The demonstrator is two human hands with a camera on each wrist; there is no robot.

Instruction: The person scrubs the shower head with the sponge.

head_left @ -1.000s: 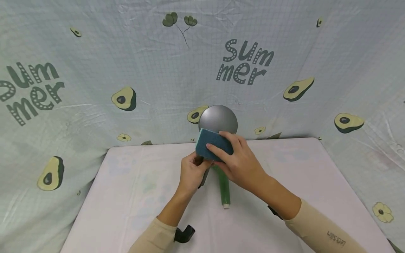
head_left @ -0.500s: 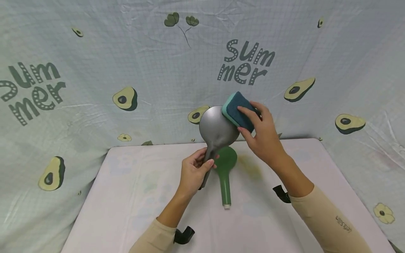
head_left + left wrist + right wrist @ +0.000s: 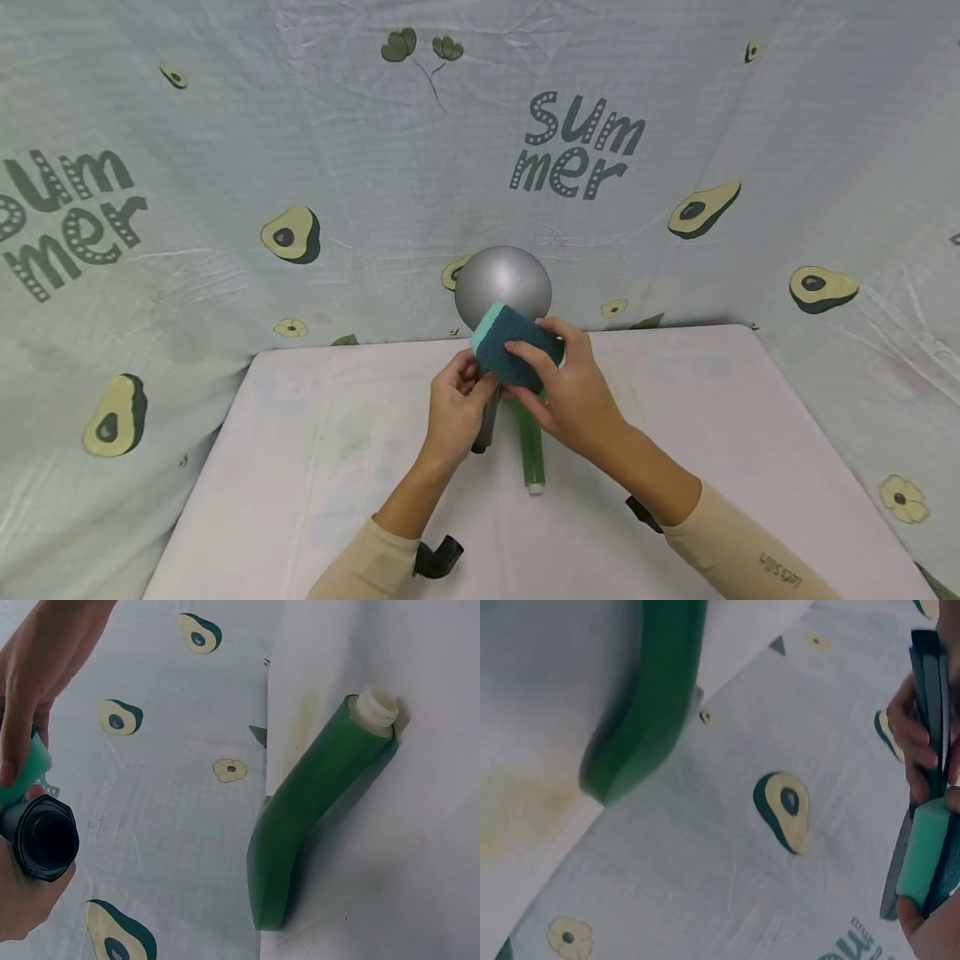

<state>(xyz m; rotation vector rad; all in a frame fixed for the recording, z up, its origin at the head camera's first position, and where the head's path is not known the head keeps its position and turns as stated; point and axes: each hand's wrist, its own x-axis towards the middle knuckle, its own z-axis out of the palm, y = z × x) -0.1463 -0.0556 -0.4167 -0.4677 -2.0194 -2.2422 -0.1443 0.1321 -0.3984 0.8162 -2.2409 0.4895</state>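
In the head view my left hand (image 3: 455,412) grips the dark handle of a grey shower head (image 3: 504,279), held with its round head up. My right hand (image 3: 581,404) pinches a two-layer sponge (image 3: 521,346), dark blue on one face and turquoise on the other. The sponge overlaps the neck of the shower head, close above the left fingers. The right wrist view has the turquoise side of the sponge (image 3: 924,851) against the grey shower head. Below the hands a green shower head (image 3: 531,450) lies on the table, its round part hidden in the head view.
A pale cloth covers the table (image 3: 337,442). Behind it hangs a curtain (image 3: 375,208) printed with avocados and lettering. Black curved pieces (image 3: 440,557) sit at both wrists. A yellowish stain (image 3: 304,724) shows on the cloth beside the green shower head.
The sponge went from the neck up to the right edge of the grey head, then came back down to the neck. The left hand kept its grip, with the head tilting slightly left.
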